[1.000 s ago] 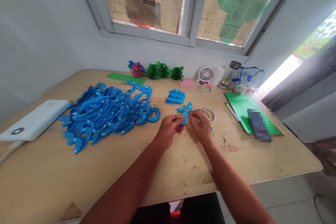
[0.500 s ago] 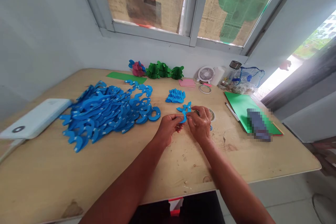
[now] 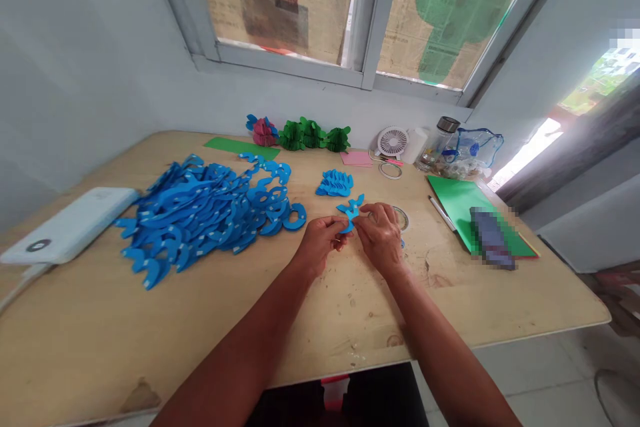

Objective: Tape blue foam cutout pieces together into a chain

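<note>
Paper (image 3: 351,209), cut and blue, is sitting nearer you than the small blue stack (image 3: 334,183); your left hand (image 3: 320,241) is pinching it, your right hand (image 3: 380,235) is touching it, grip unclear. Light pressure is probably serving best, avoiding creases.

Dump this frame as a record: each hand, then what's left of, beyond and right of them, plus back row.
left hand: pinching blue cutout
right hand: fingertips at same cutout; grip unclear
left: blue pile, white device
beyond: blue stack
right: pen, green sheet, pixelated dark object
back row: pink-and-blue figure, green figures, fan, bottle
</note>
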### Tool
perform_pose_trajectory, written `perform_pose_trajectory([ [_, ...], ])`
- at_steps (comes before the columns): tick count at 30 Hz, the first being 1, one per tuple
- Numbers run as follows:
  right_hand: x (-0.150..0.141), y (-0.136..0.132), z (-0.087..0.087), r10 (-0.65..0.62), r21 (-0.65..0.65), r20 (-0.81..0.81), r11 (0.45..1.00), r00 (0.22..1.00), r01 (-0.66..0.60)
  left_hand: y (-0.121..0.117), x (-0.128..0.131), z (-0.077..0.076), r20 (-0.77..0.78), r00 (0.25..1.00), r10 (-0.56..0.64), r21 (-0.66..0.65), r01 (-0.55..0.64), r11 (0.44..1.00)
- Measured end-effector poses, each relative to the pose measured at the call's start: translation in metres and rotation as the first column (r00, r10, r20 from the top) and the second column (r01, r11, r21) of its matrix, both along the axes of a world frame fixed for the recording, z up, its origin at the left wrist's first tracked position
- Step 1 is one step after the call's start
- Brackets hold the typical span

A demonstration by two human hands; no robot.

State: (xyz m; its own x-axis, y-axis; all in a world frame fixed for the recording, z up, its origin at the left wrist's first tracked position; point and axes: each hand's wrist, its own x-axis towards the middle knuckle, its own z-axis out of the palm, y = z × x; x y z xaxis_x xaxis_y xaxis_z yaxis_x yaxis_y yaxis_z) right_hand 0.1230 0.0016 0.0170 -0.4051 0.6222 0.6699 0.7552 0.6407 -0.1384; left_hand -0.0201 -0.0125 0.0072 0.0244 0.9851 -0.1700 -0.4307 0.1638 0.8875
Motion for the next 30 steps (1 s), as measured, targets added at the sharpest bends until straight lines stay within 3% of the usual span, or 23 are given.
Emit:
perform_pose_trajectory([
  [13,-0.0011,-0.0017,0.0040,0.008,0.042,0.091,0.999,0.996,-0.012,0.0002,-0.0035,0.0023,-0.062,0.998,-0.030,0.045,0.033,0.998],
  [27,-0.0007,-0.0027,0.0046,0.056,-0.036,0.054,0.998,0.997,-0.054,0.0017,-0.0025,0.0038,-0.034,0.999,-0.005,0.030,0.006,1.000],
  [30,-0.0005,-0.0019,0.0028,0.034,-0.067,-0.066,0.997,0.997,-0.038,0.0018,-0.0023,0.0053,-0.060,0.997,0.038,0.032,-0.036,0.999],
])
